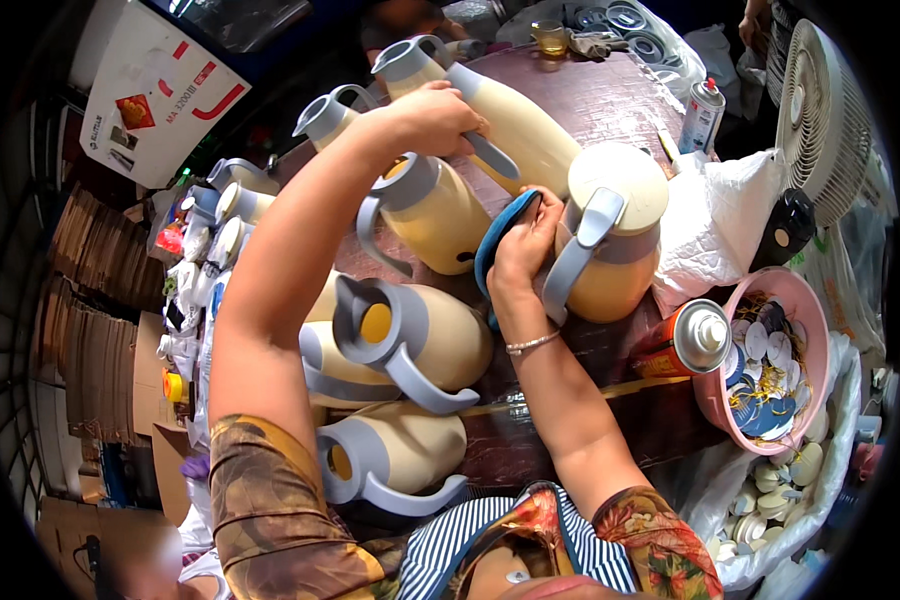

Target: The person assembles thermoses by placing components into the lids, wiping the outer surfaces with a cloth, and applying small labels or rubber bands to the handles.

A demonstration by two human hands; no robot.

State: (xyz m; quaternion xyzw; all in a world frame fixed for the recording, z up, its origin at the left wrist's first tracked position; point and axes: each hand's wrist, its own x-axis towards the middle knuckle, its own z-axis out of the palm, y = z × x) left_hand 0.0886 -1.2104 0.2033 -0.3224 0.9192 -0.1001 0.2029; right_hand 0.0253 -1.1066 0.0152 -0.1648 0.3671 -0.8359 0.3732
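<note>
My left hand (pixel 435 118) is closed around the grey handle (pixel 492 156) of a cream vacuum jug (pixel 520 115), which lies tilted at the back of the table. In my right hand (pixel 528 245) is a flat blue cloth-like pad (pixel 503 230), pinched between thumb and fingers. Close to its right stands a lidded jug (pixel 615 270) with a cream top and grey handle. Between my arms sits a yellowish jug (pixel 435 215) without a lid. More open-topped jugs, such as this one (pixel 425 335) and another (pixel 410 450), lean at the near left.
On the right are a spray can (pixel 703 115), a can with a white top (pixel 695 340), a pink basin (pixel 710 400) of tags, a white padded bundle (pixel 715 215) and a fan (pixel 820 110). A bag of round lids (pixel 775 500) is at lower right. Stacked cardboard (pixel 100 360) stands left.
</note>
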